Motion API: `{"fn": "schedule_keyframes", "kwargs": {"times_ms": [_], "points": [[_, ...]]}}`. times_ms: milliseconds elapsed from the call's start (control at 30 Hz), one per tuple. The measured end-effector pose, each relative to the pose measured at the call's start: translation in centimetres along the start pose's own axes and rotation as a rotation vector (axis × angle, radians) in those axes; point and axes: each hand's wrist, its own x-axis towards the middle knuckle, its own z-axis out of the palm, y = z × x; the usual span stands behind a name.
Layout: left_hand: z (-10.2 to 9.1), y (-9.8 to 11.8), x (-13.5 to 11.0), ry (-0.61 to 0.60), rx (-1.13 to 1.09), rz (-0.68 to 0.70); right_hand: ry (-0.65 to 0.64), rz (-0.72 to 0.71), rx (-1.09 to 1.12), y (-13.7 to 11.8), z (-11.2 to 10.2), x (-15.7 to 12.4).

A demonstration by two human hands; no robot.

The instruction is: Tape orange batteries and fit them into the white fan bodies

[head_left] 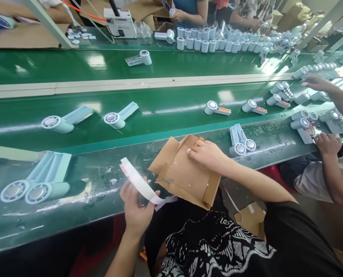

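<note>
My left hand (135, 209) pinches a long white strip with pink printing (139, 184), likely backing or tape, which curls up over the green belt. My right hand (207, 154) rests on a folded brown cardboard sheet (183, 181) and closes around a small orange object (197, 144), mostly hidden by the fingers. The strip's lower end reaches the cardboard's near corner. Beside the cardboard lie pale blue handheld fans (240, 140), and more of these fans (35, 184) lie to the left of my left hand.
Green conveyor belts (116, 65) run across the view, carrying fans. A co-worker's hands (328, 144) work among fans at the right. Other people stand beyond rows of white cylinders (206, 45). A small cardboard box (250, 219) sits on the floor below.
</note>
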Motion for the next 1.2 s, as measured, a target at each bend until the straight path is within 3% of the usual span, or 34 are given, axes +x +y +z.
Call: {"fn": "schedule_keyframes", "kwargs": {"times_ms": [100,267,367,500,633,767,933,1067,1200], "points": [[-0.4,0.4,0.2,-0.008,0.152,0.23,0.057,-0.059,0.13,1.8,0.9,1.3],[-0.7,2.5,1.1,-0.035,0.253,0.41,0.671,0.171,1.125,1.4,1.3,0.3],[-0.7,3.7,1.7,-0.07,0.303,0.469,0.82,0.249,1.5,-0.5,1.5,-0.8],[-0.8,4.8,2.6,-0.133,0.358,0.551,0.886,0.21,1.558,-3.4,1.6,-2.3],[-0.7,5.9,3.5,-0.166,0.382,0.598,1.05,0.15,1.339,-5.5,2.1,-3.3],[-0.7,6.5,3.8,-0.184,0.393,0.626,1.068,0.22,1.167,-6.4,2.7,-3.8],[-1.0,4.8,3.0,-0.183,0.396,0.577,1.052,0.369,1.417,-4.7,2.2,-4.0],[-0.9,3.8,2.5,-0.161,0.36,0.561,0.974,0.377,1.576,-3.0,1.9,-4.4],[-0.7,4.4,2.5,-0.187,0.339,0.557,0.886,0.345,1.662,-2.8,2.0,-4.6]]}}
